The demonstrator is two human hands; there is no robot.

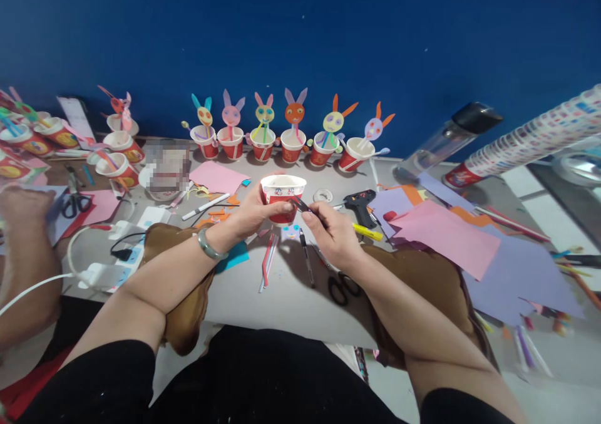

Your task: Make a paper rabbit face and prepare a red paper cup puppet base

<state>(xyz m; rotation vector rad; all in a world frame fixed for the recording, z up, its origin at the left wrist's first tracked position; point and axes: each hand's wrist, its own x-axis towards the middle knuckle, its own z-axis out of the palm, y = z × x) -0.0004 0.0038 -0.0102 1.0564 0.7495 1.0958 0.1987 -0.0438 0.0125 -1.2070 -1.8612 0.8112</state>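
Observation:
My left hand (256,214) is wrapped around a red and white paper cup (283,188), thumb across its front. The cup is held upright above the table. At the cup's right side, my right hand (333,233) pinches a slim dark tool (300,204) whose tip meets the cup wall; its exact kind is unclear. Below the hands lie a black pen (306,258), several striped paper straws (268,260) and black-handled scissors (344,288). A small blue paper piece with drawn eyes (291,230) sits just under the cup.
Several rabbit-faced cups (292,146) line the back by the blue wall. A glue gun (360,208), tape roll (323,195), pink paper (448,236) and a long cup stack (530,136) are rightward. On the left are power strips (115,267) and another person's arm (28,267).

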